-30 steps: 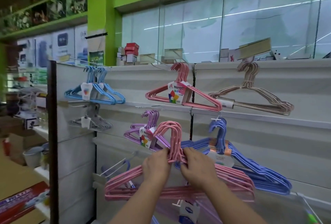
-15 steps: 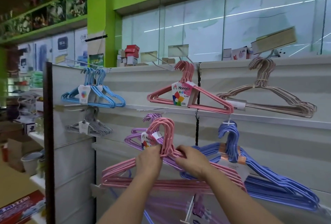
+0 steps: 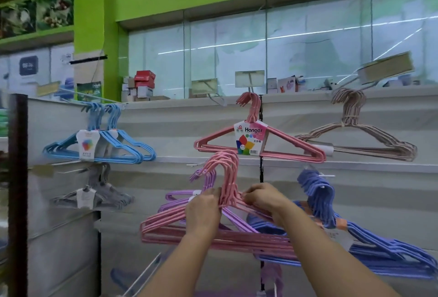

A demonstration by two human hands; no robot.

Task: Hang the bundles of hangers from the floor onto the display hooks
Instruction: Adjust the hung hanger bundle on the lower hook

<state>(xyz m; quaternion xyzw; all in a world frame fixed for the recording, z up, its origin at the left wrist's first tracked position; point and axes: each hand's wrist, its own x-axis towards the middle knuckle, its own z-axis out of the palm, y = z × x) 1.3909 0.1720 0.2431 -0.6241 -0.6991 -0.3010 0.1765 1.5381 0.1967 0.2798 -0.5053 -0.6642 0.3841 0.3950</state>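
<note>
I hold a bundle of pink hangers up in front of the grey slat wall. My left hand grips the necks just left of the hooks. My right hand grips them on the right side. The bundle's hooks curl up just below a hung pink bundle with a "Hanger" label. A purple bundle hangs right behind the one I hold and is partly hidden by it.
Hung on the wall's display hooks are light blue bundles, a grey bundle, a beige bundle and a darker blue bundle. A bare wire display hook sticks out low down. Small boxes stand on the ledge above.
Both hands have lifted the pink bundle higher, so its hooks now reach close under the labelled pink bundle. My view has moved closer to the wall.
</note>
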